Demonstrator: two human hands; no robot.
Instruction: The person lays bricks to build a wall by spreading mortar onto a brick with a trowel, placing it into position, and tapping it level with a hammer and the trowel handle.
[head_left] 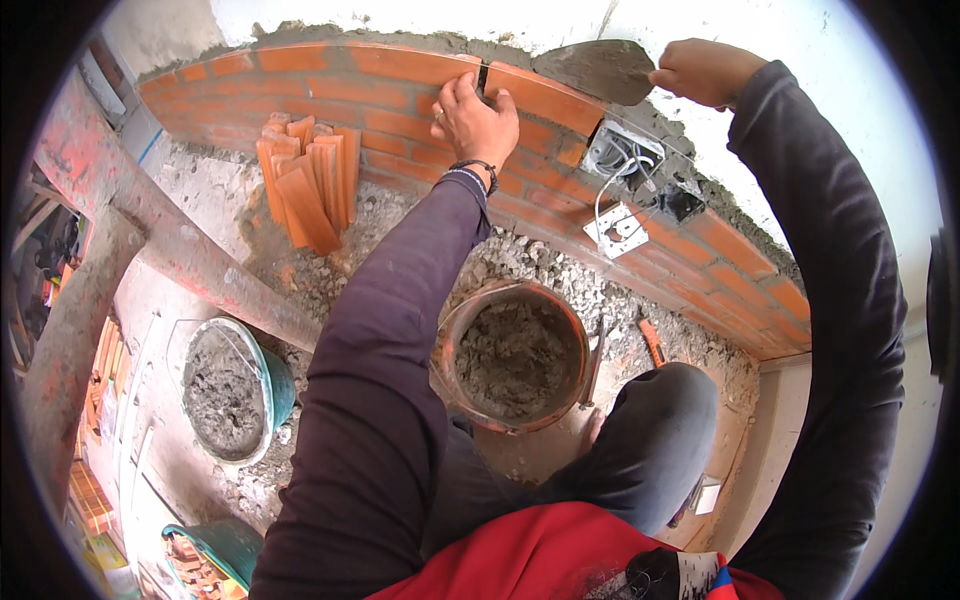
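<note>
My left hand [474,122] rests against the top course of the brick facing [390,122], its fingers apart and bent. Fingertips touch near the upright gap between a long thin brick [410,65] and the brick to its right [545,98]. In my right hand [705,73], closed round a handle that is mostly hidden, is a trowel. The mortar-smeared trowel blade [600,70] lies close to the wall just above the right brick. Grey mortar [690,140] lines the wall above the bricks.
An open electrical box [622,150] trails wires to a white plate [617,232]. Thin bricks [310,180] lean against the wall. A mortar bucket [580,350] stands before my legs, with an orange-handled tool [651,343] beside it. Left are a teal bucket [277,385] and red-stained poles [215,265].
</note>
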